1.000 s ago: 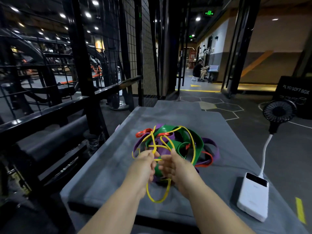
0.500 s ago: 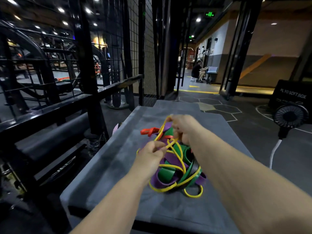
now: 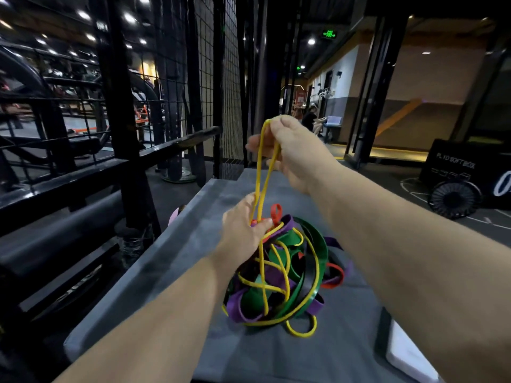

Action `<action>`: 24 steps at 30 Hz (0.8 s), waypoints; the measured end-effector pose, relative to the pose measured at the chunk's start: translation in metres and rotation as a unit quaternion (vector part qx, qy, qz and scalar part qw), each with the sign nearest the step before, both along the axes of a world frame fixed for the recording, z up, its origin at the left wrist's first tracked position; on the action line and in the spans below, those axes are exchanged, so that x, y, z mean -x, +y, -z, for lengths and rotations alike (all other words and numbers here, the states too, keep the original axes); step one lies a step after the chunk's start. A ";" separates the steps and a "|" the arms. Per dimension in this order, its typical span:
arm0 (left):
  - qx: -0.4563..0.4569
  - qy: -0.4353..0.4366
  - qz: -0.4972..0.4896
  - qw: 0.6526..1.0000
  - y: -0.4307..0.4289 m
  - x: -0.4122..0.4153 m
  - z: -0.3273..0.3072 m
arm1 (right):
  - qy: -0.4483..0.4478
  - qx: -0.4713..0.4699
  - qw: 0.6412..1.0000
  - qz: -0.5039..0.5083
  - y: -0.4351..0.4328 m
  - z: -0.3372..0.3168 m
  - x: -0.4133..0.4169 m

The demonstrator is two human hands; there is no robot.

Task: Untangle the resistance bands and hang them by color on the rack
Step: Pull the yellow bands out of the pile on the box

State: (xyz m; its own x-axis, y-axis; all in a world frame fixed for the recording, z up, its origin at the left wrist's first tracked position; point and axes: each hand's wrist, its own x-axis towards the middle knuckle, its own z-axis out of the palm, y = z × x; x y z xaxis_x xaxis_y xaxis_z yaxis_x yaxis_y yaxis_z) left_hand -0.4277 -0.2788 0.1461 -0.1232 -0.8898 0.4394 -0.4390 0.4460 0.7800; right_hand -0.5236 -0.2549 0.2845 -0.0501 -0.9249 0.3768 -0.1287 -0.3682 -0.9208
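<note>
A tangled ball of resistance bands [image 3: 287, 277] in green, purple, red and yellow lies on the grey padded bench [image 3: 171, 272]. My right hand [image 3: 293, 150] is raised above the bench and pinches a loop of the thin yellow band [image 3: 262, 172], which stretches down taut into the tangle. My left hand [image 3: 246, 225] holds the upper left of the tangle, fingers curled where the yellow strands enter it. The black rack [image 3: 121, 106] with wire mesh stands to the left of the bench.
A white power bank [image 3: 409, 352] lies at the bench's right edge, partly behind my right forearm. A small black fan [image 3: 453, 199] and a black plyo soft box [image 3: 467, 164] stand on the floor at right. A person sits far down the corridor.
My right hand has risen well above the bench, drawing the yellow loop up and taut. My left hand has moved forward to hold the tangle down at its top.
</note>
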 end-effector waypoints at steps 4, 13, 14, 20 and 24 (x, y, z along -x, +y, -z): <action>-0.018 0.061 0.060 0.996 0.007 -0.004 0.001 | -0.098 0.039 0.994 -0.018 0.021 -0.007 0.003; -0.003 -0.083 0.089 0.993 0.035 -0.009 0.003 | -0.148 0.088 0.985 0.022 0.053 0.003 0.033; -0.012 -0.105 0.080 0.991 0.038 -0.010 0.007 | -0.096 0.074 0.992 0.046 0.055 0.013 0.036; -0.065 -0.094 0.080 0.990 0.054 -0.034 0.045 | 0.360 -0.071 0.921 0.128 0.068 0.083 0.055; -0.075 -0.124 0.079 0.986 0.055 -0.045 0.055 | 0.463 -0.152 0.872 0.044 0.082 0.131 0.047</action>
State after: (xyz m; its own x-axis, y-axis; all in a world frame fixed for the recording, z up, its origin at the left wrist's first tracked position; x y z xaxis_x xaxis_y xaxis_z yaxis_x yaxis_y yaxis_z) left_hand -0.3824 -0.2239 0.0913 -0.3527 -0.9035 0.2434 -0.5596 0.4121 0.7191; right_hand -0.5709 -0.1730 0.1534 0.0685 -0.9972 0.0312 -0.8843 -0.0752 -0.4608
